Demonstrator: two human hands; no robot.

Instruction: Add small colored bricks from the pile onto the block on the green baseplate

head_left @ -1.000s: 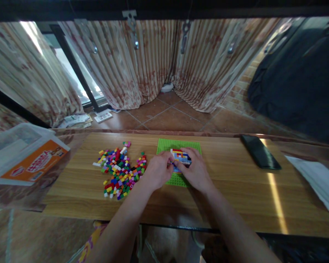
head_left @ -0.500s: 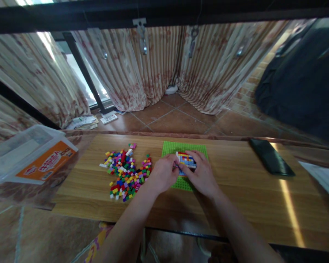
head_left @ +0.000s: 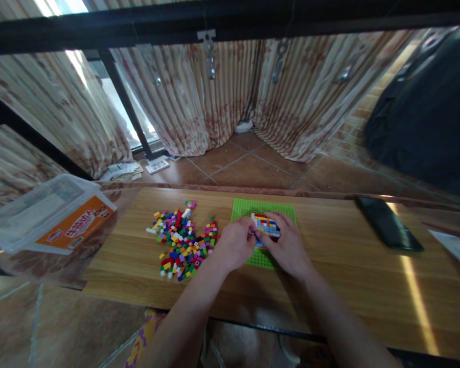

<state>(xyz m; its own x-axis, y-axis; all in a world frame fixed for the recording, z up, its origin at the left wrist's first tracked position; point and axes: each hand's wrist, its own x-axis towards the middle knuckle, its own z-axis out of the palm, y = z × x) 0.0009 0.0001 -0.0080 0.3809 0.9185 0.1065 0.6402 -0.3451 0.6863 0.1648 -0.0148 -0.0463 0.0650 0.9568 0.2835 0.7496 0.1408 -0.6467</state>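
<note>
A small block of joined toy bricks (head_left: 265,223), in red, yellow, white and blue, is over the green studded baseplate (head_left: 242,207). My right hand (head_left: 290,249) wraps round its right side, thumb along the near edge and fingers at the far edge. At its left near corner, the fingertips of my left hand (head_left: 235,244) are pinched together. Whatever is between them is too small and hidden to name. Whether the joined bricks are fixed to the baseplate cannot be made out. To the left lies a heap of loose toy bricks (head_left: 186,245) in many colours.
A clear plastic tub (head_left: 61,191) with an orange label stands at the left. On the right of the wooden table (head_left: 329,286) lies a dark phone (head_left: 389,223), with white paper (head_left: 456,250) beyond it. A dark bar (head_left: 230,23) crosses above, before striped curtains (head_left: 230,97).
The whole view has shifted slightly, so everything appears a little further right. Both hands keep nearly the same hold at the joined bricks, with only small finger movement.
</note>
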